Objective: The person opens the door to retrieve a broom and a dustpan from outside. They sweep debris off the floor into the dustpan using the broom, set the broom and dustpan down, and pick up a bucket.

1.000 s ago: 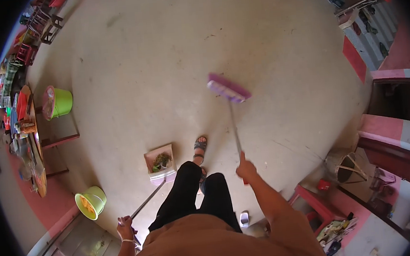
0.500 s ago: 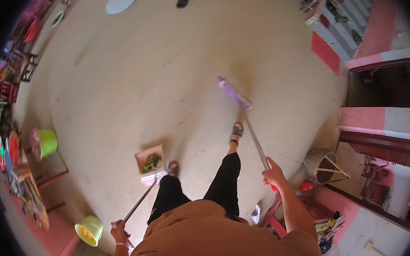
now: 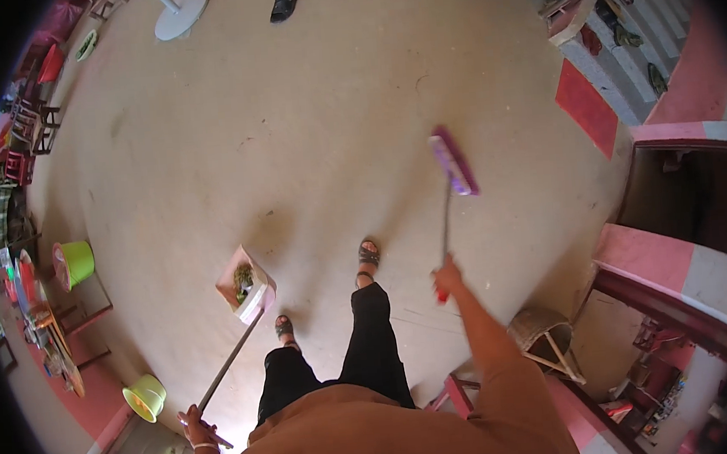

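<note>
In my right hand [image 3: 448, 278] is the red-gripped handle of a broom [image 3: 456, 165], with fingers wrapped round it. The broom's purple head is out ahead of my feet, right of the middle, slightly blurred. My left hand [image 3: 196, 425] is closed round the long handle of a dustpan [image 3: 261, 307]. Pale pink and box-like, the dustpan sits on the floor in front of my left foot. Green and brown leafy scraps [image 3: 243, 281] lie inside it. Broom head and dustpan are well apart.
A lime green bucket [image 3: 78, 261] and a yellow-green basin [image 3: 145, 398] stand to the left, near a cluttered table [image 3: 47, 324]. On the right are a wicker basket [image 3: 539, 333], a red stool [image 3: 458, 396] and steps holding shoes [image 3: 613, 37]. Black slippers [image 3: 284, 6] lie far ahead.
The broom head has shifted right and turned, and my right hand has moved up and left with its handle. The dustpan has turned and shifted slightly left in view. My feet appear farther left.
</note>
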The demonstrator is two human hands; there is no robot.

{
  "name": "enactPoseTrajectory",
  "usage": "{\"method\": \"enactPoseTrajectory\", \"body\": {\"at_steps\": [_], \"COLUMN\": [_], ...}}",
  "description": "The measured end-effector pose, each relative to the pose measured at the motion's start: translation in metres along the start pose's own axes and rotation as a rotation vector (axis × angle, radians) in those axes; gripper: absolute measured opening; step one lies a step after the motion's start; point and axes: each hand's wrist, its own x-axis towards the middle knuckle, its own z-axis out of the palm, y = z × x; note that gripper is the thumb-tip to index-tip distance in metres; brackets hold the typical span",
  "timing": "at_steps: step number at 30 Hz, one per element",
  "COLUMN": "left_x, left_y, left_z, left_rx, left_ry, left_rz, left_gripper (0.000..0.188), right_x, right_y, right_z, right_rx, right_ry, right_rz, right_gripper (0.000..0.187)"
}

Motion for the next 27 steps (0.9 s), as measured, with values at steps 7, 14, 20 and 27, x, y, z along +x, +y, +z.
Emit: {"method": "enactPoseTrajectory", "body": {"at_steps": [7, 14, 20, 27], "left_x": [-0.02, -0.048, -0.073, -0.131], "left_y": [-0.009, -0.003, 0.02, 0.052], "left_z": [0.034, -0.003, 0.011, 0.055], "left_rx": [-0.043, -0.096, -0.213, -0.363], "left_ry": [0.006, -0.139, -0.045, 0.072], "left_rz": [-0.089, -0.084, -0.15, -0.237], "left_gripper": [0.048, 0.032, 0.038, 0.03], "right_x": [-0.192, -0.176, 0.017, 0.013], "right_y": [-0.036, -0.163, -0.407, -0.44], "right_z": [-0.016, -0.011, 0.053, 0.175], "right_rx": [0.174, -0.101, -0.217, -0.799], "right_ry": [-0.521, -0.344, -0.238, -0.337], "right_rz": [0.004, -0.318, -0.512, -0.496], "right_gripper": [0.074, 0.068, 0.017, 0.07]}}
